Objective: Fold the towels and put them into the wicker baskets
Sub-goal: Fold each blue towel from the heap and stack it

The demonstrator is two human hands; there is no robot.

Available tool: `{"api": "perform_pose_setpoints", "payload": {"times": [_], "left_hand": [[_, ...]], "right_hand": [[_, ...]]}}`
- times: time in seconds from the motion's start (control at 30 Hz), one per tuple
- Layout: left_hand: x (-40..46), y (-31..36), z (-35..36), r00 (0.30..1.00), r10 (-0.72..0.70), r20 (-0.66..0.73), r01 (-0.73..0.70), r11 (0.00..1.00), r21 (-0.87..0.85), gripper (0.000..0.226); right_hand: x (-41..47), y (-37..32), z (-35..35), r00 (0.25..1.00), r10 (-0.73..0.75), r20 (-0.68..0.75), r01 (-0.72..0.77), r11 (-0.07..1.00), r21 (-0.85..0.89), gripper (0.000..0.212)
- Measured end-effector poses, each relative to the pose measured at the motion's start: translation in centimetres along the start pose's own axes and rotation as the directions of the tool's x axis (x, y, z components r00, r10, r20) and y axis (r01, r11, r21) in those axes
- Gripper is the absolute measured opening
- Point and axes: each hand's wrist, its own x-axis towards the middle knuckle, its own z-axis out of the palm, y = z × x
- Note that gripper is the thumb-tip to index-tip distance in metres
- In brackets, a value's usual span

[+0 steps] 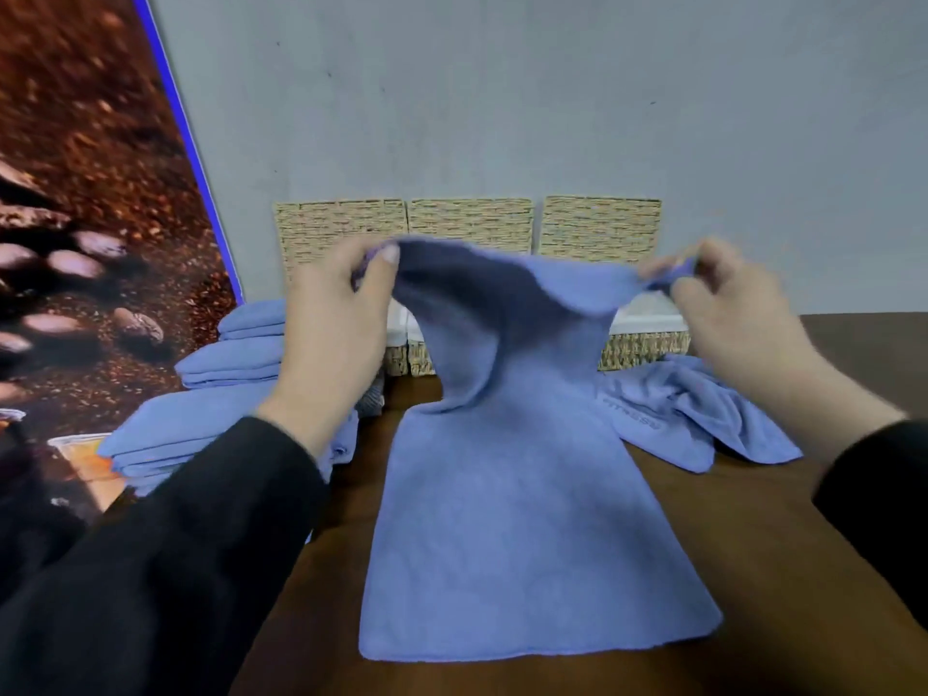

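Folding looks partly done. Folded towels (221, 394) are stacked on the counter (753, 570) at the left, none visibly in the baskets (472, 221) yet, and a crumpled towel (703, 419) waits at the right, just in front of the right-hand basket. So, by my judgement, stowing has not begun and at least two towels remain to fold.

One towel (527, 519) is in hand at centre. Its long axis runs near to far: the near half lies flat on the counter, near edge toward the person, while the far end is lifted in front of the baskets. Left hand (336, 319) pinches the far-left corner between thumb and fingers; right hand (728, 303) pinches the far-right corner likewise, though blur hides the details. The lifted edge sags between them, likely about to be brought toward the near edge.
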Motion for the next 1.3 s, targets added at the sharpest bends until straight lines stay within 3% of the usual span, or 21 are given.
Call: {"api": "perform_pose_setpoints", "payload": {"times": [0.1,0.17,0.23,0.3,0.43,0.63,0.73,0.8,0.87,0.93,1.03,1.2,1.3], "left_hand": [[-6.6,-3.0,-0.2,0.966,-0.049,0.252,0.048,0.999,0.013,0.014],[-10.7,-5.9,-0.1,0.899,-0.043,0.436,0.002,0.996,0.093,0.016],[-13.6,-8.6,-0.1,0.808,-0.045,0.588,-0.058,0.986,0.155,0.013],[-14.6,-10.2,-0.2,0.743,-0.064,0.666,-0.057,0.986,0.158,0.011],[-14.7,-10.9,0.2,0.761,-0.075,0.645,-0.047,0.985,0.169,0.007],[-13.8,-8.3,-0.7,0.901,-0.098,0.422,0.083,0.995,0.054,0.025],[-14.2,-6.1,-2.7,0.904,-0.091,0.417,0.109,0.994,-0.018,0.026],[-15.6,-5.8,-3.9,0.844,-0.136,0.518,0.151,0.988,0.013,0.02],[-17.3,-6.7,-4.5,0.755,-0.125,0.644,0.103,0.992,0.071,0.01],[-18.3,-7.8,-4.5,0.678,-0.079,0.731,0.014,0.995,0.095,0.006],[-17.9,-8.7,-4.1,0.694,-0.056,0.718,-0.008,0.996,0.086,0.016],[-17.1,-7.4,-4.3,0.759,-0.119,0.64,0.154,0.988,0.001,0.012],[-17.5,-7.6,-5.4,0.679,-0.083,0.729,0.145,0.989,-0.023,0.014]], "right_hand": [[-6.7,3.8,1.9,0.972,0.071,0.222,-0.066,0.997,-0.031,0.021],[-10.4,6.9,2.9,0.905,0.132,0.405,-0.136,0.991,-0.018,0.016],[-13.1,9.2,3.6,0.849,0.122,0.514,-0.089,0.992,-0.089,0.018],[-14.4,9.9,4.0,0.841,0.051,0.539,0.016,0.993,-0.119,0.026],[-14.7,10.2,4.4,0.881,-0.012,0.474,0.098,0.982,-0.158,0.031],[-13.1,8.2,3.1,0.962,0.07,0.264,-0.056,0.997,-0.059,0.028],[-13.6,6.4,1.4,0.987,0.088,0.136,-0.096,0.994,0.058,0.022],[-15.0,6.1,0.4,0.955,0.077,0.288,-0.107,0.99,0.09,0.037],[-16.7,7.0,0.1,0.872,0.027,0.489,0.001,0.998,-0.057,0.06],[-17.7,8.2,0.4,0.827,0.023,0.562,0.08,0.984,-0.157,0.06],[-17.8,8.4,0.8,0.818,-0.003,0.575,0.116,0.981,-0.159,0.052],[-17.4,7.7,0.2,0.879,-0.037,0.475,0.042,0.999,0.0,0.033],[-18.2,8.2,-0.3,0.817,-0.098,0.569,0.134,0.991,-0.022,0.025]]}}
